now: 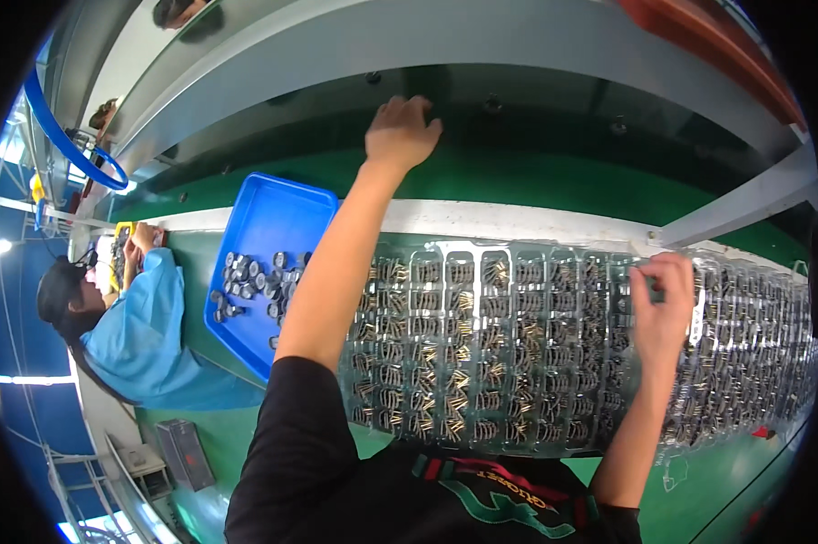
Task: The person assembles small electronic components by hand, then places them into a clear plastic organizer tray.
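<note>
My left hand (403, 133) reaches out over the green conveyor belt (536, 159), its thumb apart from the bent fingers and nothing visible in it. A small dark round part (373, 78) lies on the belt just beyond its fingers. My right hand (663, 304) is over the seam between clear plastic trays, with its fingers curled toward the thumb; whatever they hold, if anything, is hidden. Under my arms, the compartments of the nearer clear tray (509, 344) hold many small dark parts with brass-coloured pins. More filled clear trays (744, 354) extend to the right.
A blue bin (273, 208) with dark round parts stands to the left of my left arm. More parts (491, 103) lie along the belt. A white rail (482, 218) separates belt and trays. A metal brace (744, 204) slants at right. A co-worker (137, 335) in blue sits at far left.
</note>
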Action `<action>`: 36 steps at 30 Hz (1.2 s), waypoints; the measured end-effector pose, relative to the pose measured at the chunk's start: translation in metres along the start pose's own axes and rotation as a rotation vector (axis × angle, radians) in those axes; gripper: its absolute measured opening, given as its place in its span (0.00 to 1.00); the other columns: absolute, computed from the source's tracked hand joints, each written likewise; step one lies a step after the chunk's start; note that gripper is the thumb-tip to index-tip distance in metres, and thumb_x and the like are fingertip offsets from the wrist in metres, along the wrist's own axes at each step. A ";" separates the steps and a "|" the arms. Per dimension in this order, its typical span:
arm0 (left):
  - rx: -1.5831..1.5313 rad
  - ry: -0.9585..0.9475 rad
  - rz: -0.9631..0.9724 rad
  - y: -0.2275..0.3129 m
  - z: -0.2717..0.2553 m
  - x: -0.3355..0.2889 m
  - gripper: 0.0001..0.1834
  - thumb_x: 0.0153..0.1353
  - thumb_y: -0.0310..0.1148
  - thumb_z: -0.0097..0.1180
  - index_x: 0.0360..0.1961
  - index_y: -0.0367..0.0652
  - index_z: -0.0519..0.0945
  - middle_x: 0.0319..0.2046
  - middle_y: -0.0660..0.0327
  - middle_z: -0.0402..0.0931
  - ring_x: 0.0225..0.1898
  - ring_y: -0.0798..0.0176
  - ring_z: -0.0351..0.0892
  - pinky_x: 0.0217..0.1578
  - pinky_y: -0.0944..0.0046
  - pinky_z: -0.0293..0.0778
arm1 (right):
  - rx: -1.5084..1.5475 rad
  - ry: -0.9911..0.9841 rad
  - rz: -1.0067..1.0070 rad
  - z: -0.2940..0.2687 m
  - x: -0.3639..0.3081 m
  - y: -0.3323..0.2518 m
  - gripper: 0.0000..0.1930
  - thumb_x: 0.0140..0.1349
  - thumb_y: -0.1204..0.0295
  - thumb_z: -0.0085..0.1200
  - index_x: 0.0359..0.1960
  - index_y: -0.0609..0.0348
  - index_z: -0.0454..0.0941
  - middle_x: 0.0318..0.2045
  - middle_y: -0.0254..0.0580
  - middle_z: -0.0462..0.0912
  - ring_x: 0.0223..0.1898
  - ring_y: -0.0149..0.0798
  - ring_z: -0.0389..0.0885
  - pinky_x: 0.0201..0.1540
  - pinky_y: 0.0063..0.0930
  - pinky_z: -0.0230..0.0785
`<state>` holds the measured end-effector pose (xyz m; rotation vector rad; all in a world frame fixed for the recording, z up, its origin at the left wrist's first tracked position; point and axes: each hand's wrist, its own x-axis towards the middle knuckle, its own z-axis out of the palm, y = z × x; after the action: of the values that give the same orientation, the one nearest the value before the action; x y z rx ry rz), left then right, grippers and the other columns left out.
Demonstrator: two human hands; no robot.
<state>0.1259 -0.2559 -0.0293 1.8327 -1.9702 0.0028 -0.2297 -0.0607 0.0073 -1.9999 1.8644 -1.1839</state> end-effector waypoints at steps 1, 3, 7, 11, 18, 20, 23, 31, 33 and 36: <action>0.136 -0.042 -0.029 -0.009 -0.015 -0.014 0.23 0.57 0.44 0.59 0.52 0.48 0.81 0.47 0.51 0.77 0.49 0.40 0.76 0.53 0.52 0.73 | 0.092 -0.004 0.042 -0.006 -0.001 -0.009 0.07 0.54 0.82 0.62 0.31 0.63 0.75 0.36 0.41 0.79 0.33 0.36 0.76 0.38 0.28 0.70; 0.265 -0.081 -0.045 -0.027 -0.027 -0.026 0.23 0.56 0.43 0.59 0.53 0.49 0.80 0.45 0.51 0.78 0.48 0.41 0.77 0.53 0.51 0.74 | 0.220 -0.030 0.029 -0.017 -0.008 -0.010 0.07 0.55 0.85 0.60 0.35 0.65 0.77 0.33 0.41 0.82 0.28 0.29 0.75 0.33 0.21 0.69; 0.065 -0.141 0.036 -0.060 -0.041 -0.050 0.18 0.54 0.37 0.63 0.47 0.46 0.84 0.36 0.52 0.79 0.37 0.52 0.80 0.43 0.55 0.76 | 0.246 -0.073 0.034 -0.023 -0.019 -0.040 0.15 0.54 0.87 0.59 0.44 0.63 0.82 0.34 0.41 0.81 0.29 0.31 0.75 0.34 0.22 0.69; -0.178 -0.135 0.034 -0.008 -0.058 -0.078 0.16 0.49 0.27 0.68 0.42 0.43 0.86 0.33 0.55 0.77 0.30 0.62 0.79 0.35 0.63 0.75 | 0.411 -0.030 -0.021 -0.020 -0.036 -0.056 0.11 0.51 0.87 0.61 0.37 0.63 0.85 0.41 0.44 0.76 0.32 0.33 0.74 0.34 0.21 0.68; -1.252 -0.425 -0.458 0.101 -0.095 -0.169 0.12 0.56 0.17 0.64 0.39 0.36 0.75 0.35 0.58 0.77 0.26 0.69 0.80 0.25 0.70 0.77 | 0.704 -0.180 0.110 0.001 -0.056 -0.081 0.10 0.52 0.85 0.65 0.37 0.64 0.85 0.31 0.41 0.81 0.28 0.29 0.80 0.28 0.20 0.71; -1.428 -0.444 -0.583 0.126 -0.099 -0.181 0.10 0.59 0.19 0.61 0.42 0.36 0.77 0.37 0.55 0.79 0.29 0.66 0.82 0.30 0.69 0.81 | 0.833 -0.171 0.117 0.010 -0.057 -0.084 0.10 0.53 0.85 0.64 0.37 0.64 0.84 0.32 0.41 0.81 0.27 0.28 0.79 0.26 0.19 0.71; -1.666 -0.541 -0.702 0.139 -0.106 -0.195 0.12 0.66 0.24 0.56 0.49 0.32 0.78 0.42 0.52 0.81 0.39 0.63 0.84 0.41 0.64 0.84 | 0.836 -0.123 0.104 0.019 -0.057 -0.085 0.10 0.52 0.85 0.64 0.37 0.64 0.83 0.33 0.42 0.81 0.26 0.27 0.79 0.23 0.18 0.71; -1.874 -0.498 -0.571 0.142 -0.096 -0.231 0.14 0.69 0.22 0.49 0.54 0.33 0.75 0.55 0.41 0.74 0.53 0.53 0.80 0.51 0.56 0.82 | 0.513 -0.065 -0.137 0.008 -0.051 -0.090 0.11 0.49 0.85 0.66 0.36 0.63 0.82 0.29 0.41 0.81 0.24 0.34 0.80 0.22 0.24 0.71; -1.839 -0.487 -0.536 0.142 -0.096 -0.235 0.13 0.68 0.21 0.48 0.53 0.33 0.75 0.56 0.37 0.73 0.55 0.50 0.79 0.51 0.56 0.83 | 0.499 -0.090 -0.117 0.004 -0.051 -0.094 0.11 0.49 0.84 0.66 0.35 0.63 0.82 0.28 0.41 0.81 0.24 0.36 0.80 0.23 0.25 0.71; -1.789 -0.492 -0.490 0.141 -0.096 -0.237 0.13 0.66 0.19 0.51 0.51 0.33 0.75 0.56 0.37 0.72 0.55 0.51 0.78 0.52 0.55 0.82 | 0.469 -0.118 -0.107 0.003 -0.051 -0.099 0.11 0.49 0.84 0.66 0.34 0.63 0.82 0.27 0.41 0.81 0.23 0.37 0.79 0.23 0.27 0.71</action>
<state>0.0272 0.0138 0.0228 0.8758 -0.7758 -1.7778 -0.1468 0.0044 0.0433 -1.8682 1.2870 -1.3459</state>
